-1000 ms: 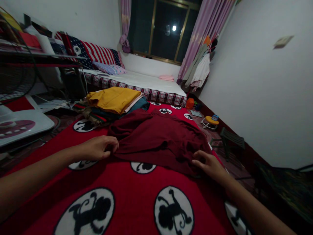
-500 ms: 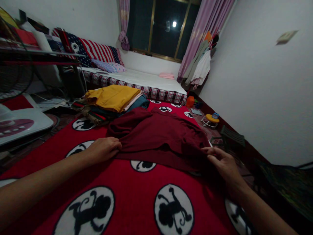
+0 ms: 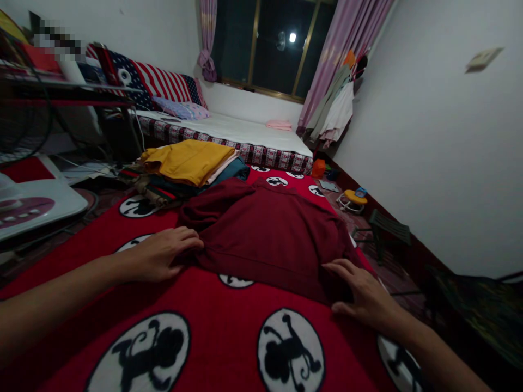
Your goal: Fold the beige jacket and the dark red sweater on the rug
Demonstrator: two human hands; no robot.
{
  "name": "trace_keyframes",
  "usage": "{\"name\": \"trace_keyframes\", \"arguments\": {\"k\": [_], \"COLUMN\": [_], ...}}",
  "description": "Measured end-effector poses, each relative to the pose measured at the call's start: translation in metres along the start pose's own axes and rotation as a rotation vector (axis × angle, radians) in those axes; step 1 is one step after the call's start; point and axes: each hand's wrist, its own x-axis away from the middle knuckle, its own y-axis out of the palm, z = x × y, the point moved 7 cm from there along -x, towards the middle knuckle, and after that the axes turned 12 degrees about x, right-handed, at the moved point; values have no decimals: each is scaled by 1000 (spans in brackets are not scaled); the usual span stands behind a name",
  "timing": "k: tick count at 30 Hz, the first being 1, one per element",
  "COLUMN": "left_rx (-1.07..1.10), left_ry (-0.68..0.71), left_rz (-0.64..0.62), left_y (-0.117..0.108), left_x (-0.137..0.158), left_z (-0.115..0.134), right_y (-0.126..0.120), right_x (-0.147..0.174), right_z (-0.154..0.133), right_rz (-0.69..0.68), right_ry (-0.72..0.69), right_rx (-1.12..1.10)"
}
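Observation:
A maroon sweatshirt [image 3: 261, 234] lies spread on a red blanket [image 3: 220, 332] printed with black monkey figures in white circles. Its hem band runs along the side nearest me and looks fairly smooth. At the hem's left corner, my left hand [image 3: 169, 253] rests with fingers stretched onto the cloth and thumb apart. My right hand [image 3: 359, 288] is over the hem's right corner, fingertips touching the fabric and thumb spread wide. Beyond the left sleeve sits a pile of folded clothes, with a yellow garment [image 3: 190, 160] on top and a teal one [image 3: 229, 170] lower down.
A bed [image 3: 229, 130] stands beneath the window. To the left are a cluttered desk [image 3: 69, 92] and a white plastic item [image 3: 44, 209]. Along the right wall stand a yellow-topped stool [image 3: 354, 197] and a dark folding stool [image 3: 388, 227].
Both hands have loosened from the hem, and their fingers have spread. The sweatshirt's near part has dropped flatter, its hem folds smoothed out. My right hand has shifted slightly left and down.

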Motion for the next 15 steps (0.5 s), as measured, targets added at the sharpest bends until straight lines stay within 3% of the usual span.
{"name": "trace_keyframes", "arguments": {"k": [2,6,12,15], "left_rx": [-24,-115,-99,-38], "left_ry": [12,-16,11,-31], "left_rz": [-43,-54,-100,-170], "left_y": [8,14,-26,-33], "left_x": [-2,-14,-21,-12], "left_z": [-3,-9,30,48], "right_y": [8,13,-40,-40], "right_x": [-6,-22,-23,-12], "right_z": [-10,-11,2,2], "right_rz": [-32,-95,43,-4], "right_ry": [-64,-43,62,66], "right_rx": [180,405,267,173]}}
